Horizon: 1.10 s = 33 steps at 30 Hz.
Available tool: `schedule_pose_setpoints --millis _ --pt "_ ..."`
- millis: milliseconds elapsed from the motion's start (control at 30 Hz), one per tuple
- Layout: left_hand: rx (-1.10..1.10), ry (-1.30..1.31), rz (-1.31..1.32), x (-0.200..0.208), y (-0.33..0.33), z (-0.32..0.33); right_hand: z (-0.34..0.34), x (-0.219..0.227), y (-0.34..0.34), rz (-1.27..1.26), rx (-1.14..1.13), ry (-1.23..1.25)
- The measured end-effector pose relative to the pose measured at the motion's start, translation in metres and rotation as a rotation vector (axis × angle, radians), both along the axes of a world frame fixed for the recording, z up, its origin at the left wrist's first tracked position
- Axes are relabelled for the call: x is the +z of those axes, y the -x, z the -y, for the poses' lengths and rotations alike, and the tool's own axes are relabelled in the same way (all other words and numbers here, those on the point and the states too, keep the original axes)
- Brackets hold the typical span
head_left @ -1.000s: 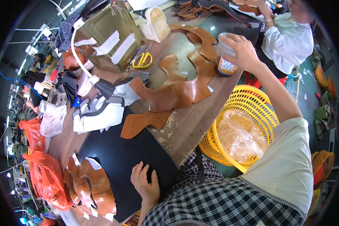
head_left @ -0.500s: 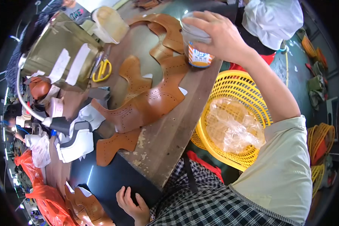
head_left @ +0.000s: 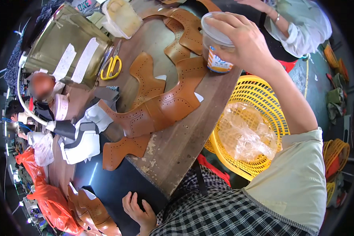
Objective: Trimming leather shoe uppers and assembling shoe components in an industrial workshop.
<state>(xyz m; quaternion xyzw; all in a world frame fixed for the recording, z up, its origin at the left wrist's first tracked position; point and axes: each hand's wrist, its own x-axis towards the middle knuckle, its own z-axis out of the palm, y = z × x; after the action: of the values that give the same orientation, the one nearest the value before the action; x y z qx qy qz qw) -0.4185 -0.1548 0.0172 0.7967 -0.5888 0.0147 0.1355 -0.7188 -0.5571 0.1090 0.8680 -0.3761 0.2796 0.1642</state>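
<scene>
My right hand (head_left: 247, 43) is wrapped over the top of a clear plastic cup (head_left: 217, 59) with an orange, white and blue label. The cup stands upright at the right edge of the wooden table. My left hand (head_left: 139, 210), its fingers apart and holding nothing, lies by the near edge of a dark glossy board (head_left: 118, 192). Beside the cup, a brown perforated leather shoe upper (head_left: 155, 114) spreads across the table. Smaller brown leather pieces (head_left: 147, 76) lie around it, and more leather pieces (head_left: 92, 208) are stacked beyond my left hand.
Yellow-handled scissors (head_left: 112, 67) lie beside a tall metal container (head_left: 72, 47). A yellow basket (head_left: 244, 169) holding clear plastic stands right of the table. White tub (head_left: 122, 19), white machine part (head_left: 80, 151) and red bags (head_left: 53, 202) line the left. A co-worker's sleeve (head_left: 303, 27) shows far right.
The whole view has shifted a little, moving the table and the cup slightly right in the picture. My right hand stays on the cup. A co-worker's arm has come into sight at the top.
</scene>
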Motion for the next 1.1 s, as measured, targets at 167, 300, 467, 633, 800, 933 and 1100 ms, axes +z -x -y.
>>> schedule_pose_setpoints --millis 167,300,467,633,800,933,1100 --pt "0.0 0.027 -0.002 0.0 0.001 0.0 0.0 0.001 -0.001 -0.112 -0.069 -0.018" --pt "0.003 0.046 0.0 -0.002 0.0 -0.002 0.003 0.011 -0.002 -0.217 -0.092 -0.074" --pt "-0.027 0.107 -0.035 -0.002 -0.003 -0.005 0.005 0.011 -0.004 -0.065 -0.099 -0.102" --pt "-0.037 0.176 -0.073 -0.002 -0.004 -0.002 0.004 0.013 -0.007 -0.23 -0.171 -0.113" --pt "-0.02 0.242 -0.126 -0.002 -0.007 -0.008 0.004 0.035 -0.019 -0.384 -0.08 -0.235" --pt "-0.014 0.316 -0.152 -0.002 -0.007 -0.016 -0.002 0.028 -0.02 -0.325 -0.112 -0.21" --pt "0.005 0.424 -0.215 0.006 -0.005 -0.034 0.018 0.011 -0.003 -0.271 -0.06 -0.299"
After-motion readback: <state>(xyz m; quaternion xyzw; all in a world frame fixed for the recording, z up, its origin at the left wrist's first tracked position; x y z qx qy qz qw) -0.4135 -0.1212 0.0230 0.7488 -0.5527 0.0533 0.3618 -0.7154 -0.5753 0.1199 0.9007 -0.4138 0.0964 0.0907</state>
